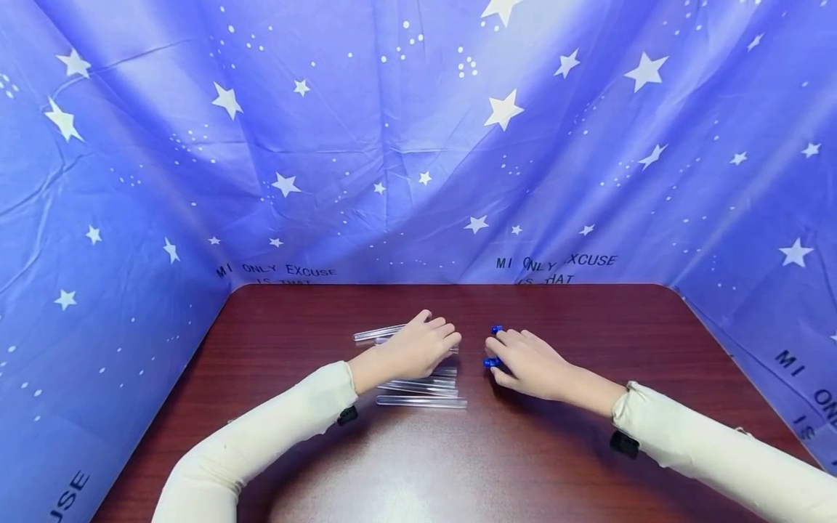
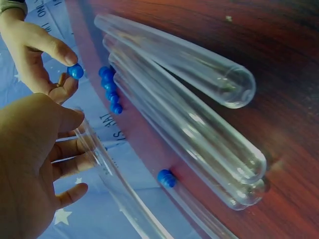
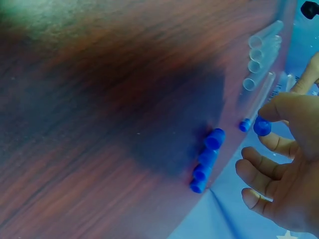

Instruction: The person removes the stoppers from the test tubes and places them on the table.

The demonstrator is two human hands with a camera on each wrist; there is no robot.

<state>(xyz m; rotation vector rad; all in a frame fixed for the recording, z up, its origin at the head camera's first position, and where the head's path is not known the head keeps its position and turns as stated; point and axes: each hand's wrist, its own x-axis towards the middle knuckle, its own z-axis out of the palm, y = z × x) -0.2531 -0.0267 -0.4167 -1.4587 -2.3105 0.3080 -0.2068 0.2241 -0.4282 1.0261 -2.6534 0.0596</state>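
My left hand (image 1: 425, 345) holds a clear test tube (image 2: 122, 189) near its end, thumb on one side and fingers on the other. Opposite it, my right hand (image 1: 532, 363) pinches a blue stopper (image 3: 262, 126) between thumb and index finger, apart from the tube. Beneath the left arm several clear test tubes (image 1: 418, 399) lie side by side on the table. One tube lying farther back has a blue stopper (image 2: 166, 178) in its end. Several more blue stoppers (image 3: 202, 159) lie in a row by the right hand, partly hidden by it in the head view.
The dark red wooden table (image 1: 392, 472) has a glossy surface with rounded far corners. A blue curtain (image 1: 392, 145) with white stars and printed words hangs behind it and along both sides.
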